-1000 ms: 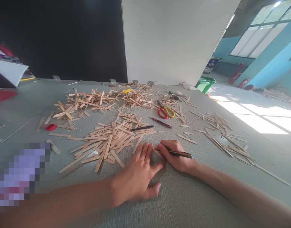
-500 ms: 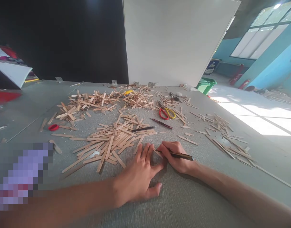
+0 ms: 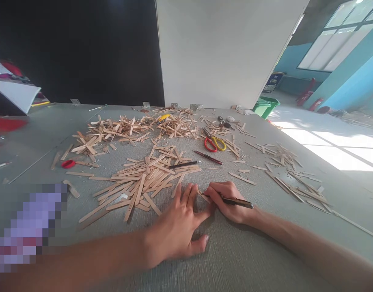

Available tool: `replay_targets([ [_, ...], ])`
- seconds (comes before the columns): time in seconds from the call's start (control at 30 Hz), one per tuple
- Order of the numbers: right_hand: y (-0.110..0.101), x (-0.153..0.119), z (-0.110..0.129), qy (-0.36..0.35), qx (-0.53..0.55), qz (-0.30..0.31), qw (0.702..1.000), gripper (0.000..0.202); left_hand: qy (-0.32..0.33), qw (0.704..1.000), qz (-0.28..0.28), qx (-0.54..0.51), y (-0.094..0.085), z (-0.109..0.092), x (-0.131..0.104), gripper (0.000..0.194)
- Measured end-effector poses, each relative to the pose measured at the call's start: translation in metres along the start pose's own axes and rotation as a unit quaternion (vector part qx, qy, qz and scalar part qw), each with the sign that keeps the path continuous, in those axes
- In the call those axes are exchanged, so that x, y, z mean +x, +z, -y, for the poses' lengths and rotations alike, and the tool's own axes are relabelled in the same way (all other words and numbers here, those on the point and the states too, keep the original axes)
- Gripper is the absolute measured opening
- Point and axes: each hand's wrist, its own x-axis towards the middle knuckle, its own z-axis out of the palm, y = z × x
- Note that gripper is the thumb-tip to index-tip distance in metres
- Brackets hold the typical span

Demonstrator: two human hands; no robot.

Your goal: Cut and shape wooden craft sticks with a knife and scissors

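My left hand [image 3: 182, 227] lies flat with its fingers spread, fingertips and index finger pressing beside and on a small wooden craft stick [image 3: 201, 194]. My right hand [image 3: 227, 200] is closed around a slim dark utility knife [image 3: 239, 202], its tip down at the stick; the blade itself is too small to make out. Left of my hands is a pile of craft sticks [image 3: 140, 188], some with small slots or marks. A black mechanical pencil [image 3: 184, 165] rests on the pile. Beyond my right hand lie a dark red pen [image 3: 208, 157] and scissors [image 3: 215, 143] with red and yellow handles.
More stick heaps [image 3: 119, 129] lie at the back, with a yellow object [image 3: 164, 117] on them. Thin wood scraps [image 3: 308, 188] are scattered right. A red ring [image 3: 68, 164] and a blurred purple object [image 3: 34, 223] are left. A black and white panel [image 3: 229, 52] stands behind.
My right hand and the knife have shifted slightly to the right. My left hand stays in place over the stick.
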Motion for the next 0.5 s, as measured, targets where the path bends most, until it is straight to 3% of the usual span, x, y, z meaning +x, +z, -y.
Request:
replay_targets([
  [0.3, 0.0020, -0.0008, -0.0008, 0.001, 0.000, -0.018, 1.000, 0.044, 0.009, 1.000, 0.007, 0.012, -0.0026, -0.0005, 0.0009, 0.068],
  [0.5, 0.0035, -0.0025, 0.0013, 0.026, 0.024, -0.099, 0.994, 0.044, 0.019, 0.999, -0.009, 0.026, -0.0020, -0.0015, 0.0016, 0.076],
])
